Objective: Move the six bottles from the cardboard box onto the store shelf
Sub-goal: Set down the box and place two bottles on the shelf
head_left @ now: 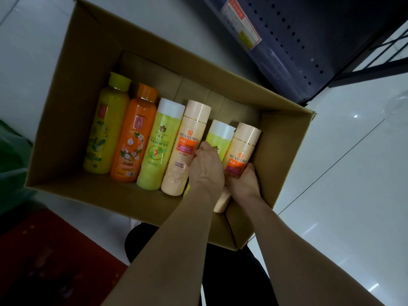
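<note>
The cardboard box (66, 120) sits open on the pale floor, just beside the dark store shelf (293, 54) at the upper right. All six bottles lie in a row inside it: a yellow bottle (106, 129) at the far left, then an orange bottle (134, 138), a green bottle with a white cap (159, 144), a peach bottle (185, 146), a second green bottle (220, 138) and a second peach bottle (241, 146) nearest the right wall. The person reaches in with both arms. The left hand (206, 166) has its grip wrapped over the second green bottle, touching the peach one beside it. The right hand (245, 182) has its grip closed around the lower part of the second peach bottle.
</note>
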Demonstrator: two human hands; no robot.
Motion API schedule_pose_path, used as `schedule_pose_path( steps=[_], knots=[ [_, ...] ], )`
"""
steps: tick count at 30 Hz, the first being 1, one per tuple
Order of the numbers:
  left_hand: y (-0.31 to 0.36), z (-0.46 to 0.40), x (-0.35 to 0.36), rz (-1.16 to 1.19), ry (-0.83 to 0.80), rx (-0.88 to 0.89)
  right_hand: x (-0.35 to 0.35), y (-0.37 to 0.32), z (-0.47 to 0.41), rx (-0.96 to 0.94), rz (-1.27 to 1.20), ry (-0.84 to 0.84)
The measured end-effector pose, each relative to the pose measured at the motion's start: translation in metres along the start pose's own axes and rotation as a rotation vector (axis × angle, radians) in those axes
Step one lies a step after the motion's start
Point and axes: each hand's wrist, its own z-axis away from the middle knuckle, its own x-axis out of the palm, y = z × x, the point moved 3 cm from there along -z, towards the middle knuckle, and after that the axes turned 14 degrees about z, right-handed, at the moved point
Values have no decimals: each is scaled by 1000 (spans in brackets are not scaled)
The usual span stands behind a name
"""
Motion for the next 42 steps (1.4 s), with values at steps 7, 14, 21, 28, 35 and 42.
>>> schedule_pose_path(
  steps=[7,14,21,28,35,42],
  knots=[
    [-12,-8,-19,162,-10,11,4,3,-2,21,-16,-19],
    [-32,12,-54,325,-50,72,-12,-18,34,-62,-2,-113],
    [-57,55,-158,503,-60,-3,-26,-93,108,-213,76,-277],
    [-50,119,-290,696,28,32,-68,-203,206,-441,182,-342],
    [-20,200,-430,815,164,116,-127,-307,336,-671,237,-332],
    [22,309,-568,988,224,275,-205,-386,482,-860,234,-257]
  ],
)
